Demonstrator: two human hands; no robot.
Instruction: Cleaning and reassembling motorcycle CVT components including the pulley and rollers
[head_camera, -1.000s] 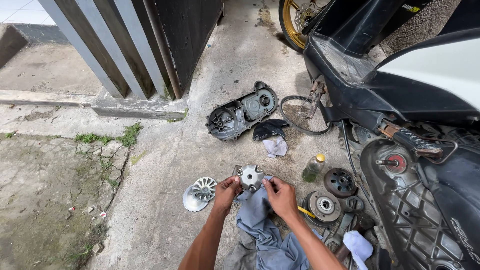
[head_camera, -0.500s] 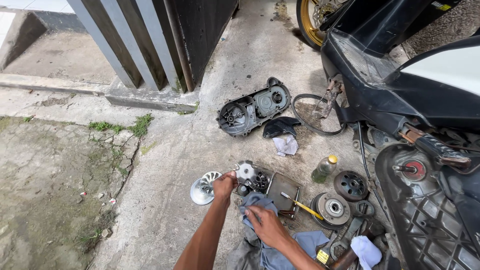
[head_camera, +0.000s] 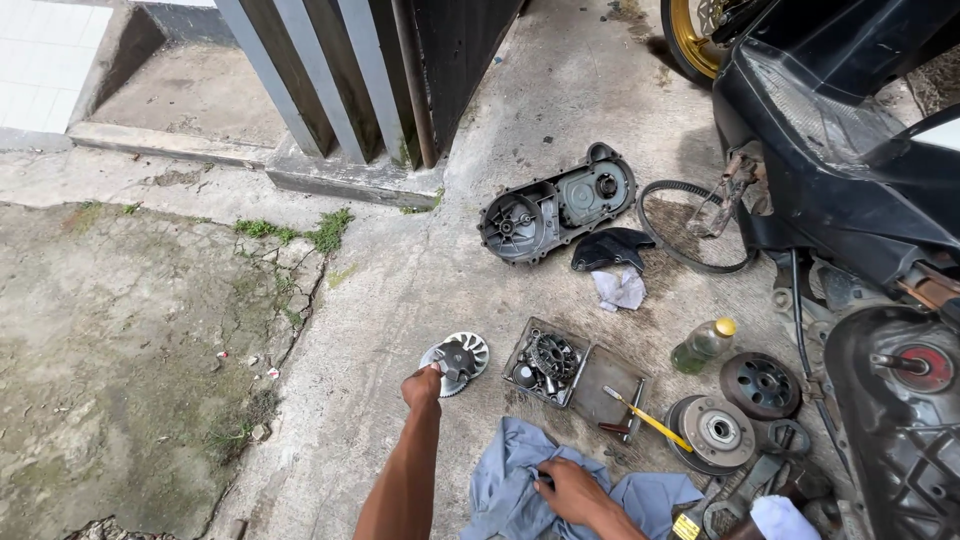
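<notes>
Fingers of the left hand (head_camera: 421, 386) pinch the finned metal pulley (head_camera: 457, 361) at its rim; it looks heavy, rigid and greasy, while the right hand (head_camera: 566, 492) presses the soft blue cloth (head_camera: 505, 485).

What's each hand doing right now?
Left hand: closed on a dark part over the finned pulley disc.
Right hand: gripping the blue-grey cloth.

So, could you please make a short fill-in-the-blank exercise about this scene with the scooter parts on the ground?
1. The left hand touches the finned metal ____ on the concrete.
2. The right hand rests on a blue-grey ____.
3. The rubber belt forms a loop beside the ____ cover.
4. The screwdriver has a ____ handle.

Missing words: disc; cloth; engine; yellow
</notes>
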